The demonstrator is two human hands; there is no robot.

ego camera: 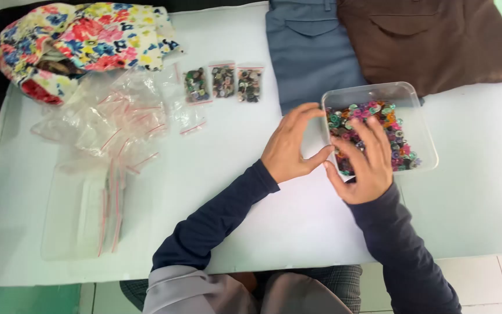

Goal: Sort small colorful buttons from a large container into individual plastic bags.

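Both hands meet near the table's [251,232] front edge: left hand [289,145] curved, fingers apart, touching the clear tub's [425,125] rim; right hand [364,166] spread flat over the coloured buttons [396,139]. Light, hard, slippery, they look best pinched singly. Farther back, 3 filled bags [223,82] lie beside empty zip bags [117,119].

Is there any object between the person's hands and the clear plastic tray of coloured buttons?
Nothing visible stands in the way. The right hand already lies over the near left corner of the clear plastic tray of coloured buttons, and the left hand rests against its left rim, with only bare white table around them.
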